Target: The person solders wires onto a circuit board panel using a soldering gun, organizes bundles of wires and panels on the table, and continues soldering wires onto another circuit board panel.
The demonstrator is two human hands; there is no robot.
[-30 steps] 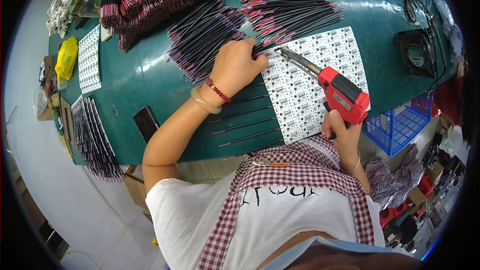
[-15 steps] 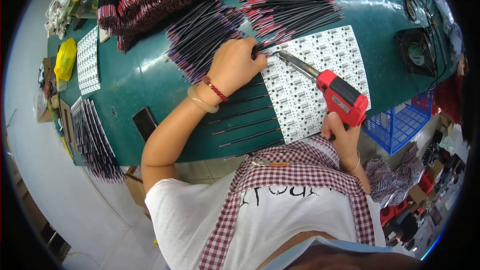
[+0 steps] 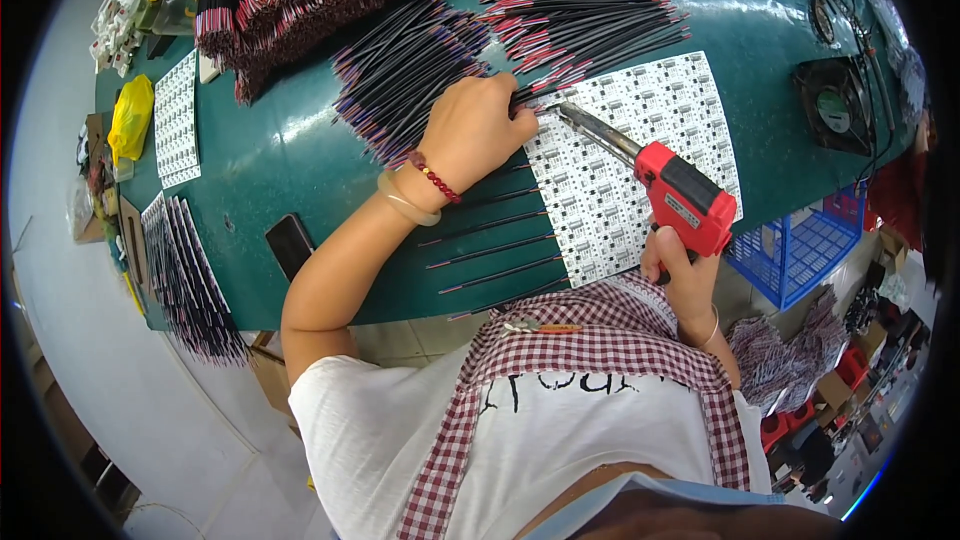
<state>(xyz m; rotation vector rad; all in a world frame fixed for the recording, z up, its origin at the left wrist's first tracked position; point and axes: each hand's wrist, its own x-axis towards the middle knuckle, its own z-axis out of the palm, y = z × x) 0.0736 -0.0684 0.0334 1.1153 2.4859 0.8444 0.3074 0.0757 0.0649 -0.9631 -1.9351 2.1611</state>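
My right hand (image 3: 686,278) grips a red and black soldering gun (image 3: 690,202). Its metal tip reaches the upper left edge of a white circuit board sheet (image 3: 640,165) printed in many small repeated units. Beside that tip, my left hand (image 3: 478,122) is pinched closed on a thin black wire at the board's edge; the fingers hide most of it. Below this hand, several black wires (image 3: 490,230) stick out leftward from the sheet's left edge, side by side.
Loose black wires (image 3: 405,70) lie left of my left hand, and red-ended ones (image 3: 590,10) beyond the sheet. Bundled wires (image 3: 300,0) are stacked at the back left. A phone (image 3: 290,246) lies near the front edge. A black fan (image 3: 832,106) stands right, above a blue crate (image 3: 800,250).
Almost nothing differs. Both hands, the soldering gun and the board sheet have shifted only very slightly to the right, with the tip still at the board's edge.
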